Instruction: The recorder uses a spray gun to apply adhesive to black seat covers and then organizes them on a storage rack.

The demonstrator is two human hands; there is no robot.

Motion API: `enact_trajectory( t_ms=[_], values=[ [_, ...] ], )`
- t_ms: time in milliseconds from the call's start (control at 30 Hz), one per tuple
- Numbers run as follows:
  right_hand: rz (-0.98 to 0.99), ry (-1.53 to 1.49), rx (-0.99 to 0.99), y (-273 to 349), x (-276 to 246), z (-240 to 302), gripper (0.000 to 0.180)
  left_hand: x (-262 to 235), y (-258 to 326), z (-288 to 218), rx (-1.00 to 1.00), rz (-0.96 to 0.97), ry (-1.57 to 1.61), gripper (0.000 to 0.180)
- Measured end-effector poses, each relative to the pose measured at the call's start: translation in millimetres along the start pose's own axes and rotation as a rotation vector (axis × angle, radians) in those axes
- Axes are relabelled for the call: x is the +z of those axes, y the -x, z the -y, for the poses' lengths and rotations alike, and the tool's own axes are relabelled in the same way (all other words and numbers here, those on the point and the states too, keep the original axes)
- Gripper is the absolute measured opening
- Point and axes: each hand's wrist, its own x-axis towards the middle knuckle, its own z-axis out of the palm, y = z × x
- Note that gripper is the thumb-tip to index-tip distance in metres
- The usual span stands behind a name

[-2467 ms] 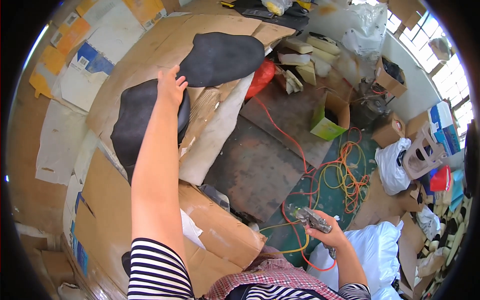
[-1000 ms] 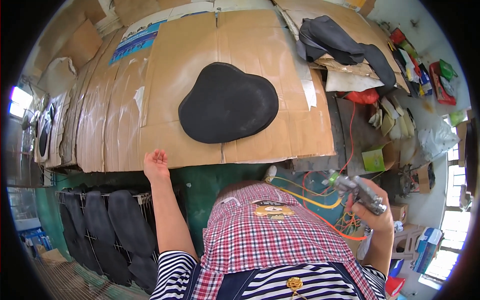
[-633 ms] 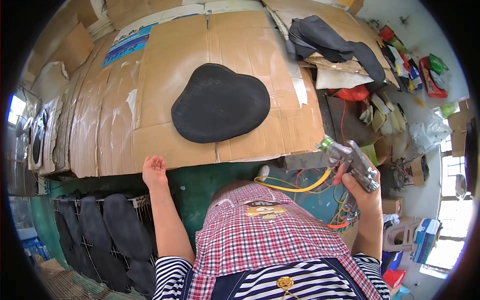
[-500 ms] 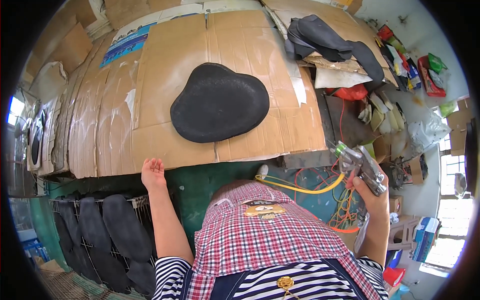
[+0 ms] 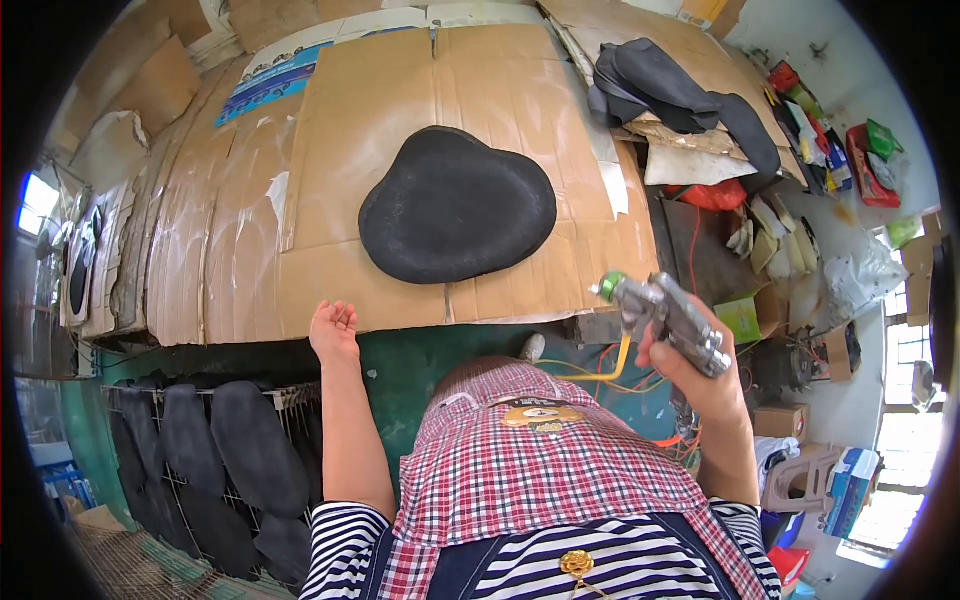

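Note:
A black, rounded foam seat pad (image 5: 458,205) with a bulge at its far side lies flat on the cardboard-covered table (image 5: 330,290). My right hand (image 5: 700,365) is wrapped round a metal spray gun (image 5: 665,320), whose green-ringed nozzle points left, right of the pad's near side and apart from it. From the gun a yellow hose (image 5: 622,355) runs down and left. At the table's near edge, my left hand (image 5: 335,332) is palm up with loosely bent fingers and nothing in it.
Several black pads hang or lie on a wire rack (image 5: 270,400) at the lower left. Black sheet pieces (image 5: 660,85) are piled on cardboard at the far right. A carton (image 5: 780,420) and a stool (image 5: 800,485) stand at my right.
The spray gun in my right hand has moved left and slightly up, toward the pad, and its nozzle now points more to the left. My left hand has shifted slightly right in view.

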Motion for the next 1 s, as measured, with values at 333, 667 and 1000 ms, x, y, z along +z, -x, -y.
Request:
enact_trajectory(
  t_ms=[333,667,1000],
  values=[
    [-0.213,0.111,-0.017,-1,-20,-1,0.046,-12,-7,11,-0.078,-0.036,-0.026,0.036],
    [-0.125,0.192,0.127,42,-46,2,0.052,31,-10,26,-0.052,0.113,-0.340,0.039],
    [-0.062,-0.024,-0.053,2,-24,-1,0.057,56,-59,83,0.207,0.118,-0.747,0.046]
  ],
)
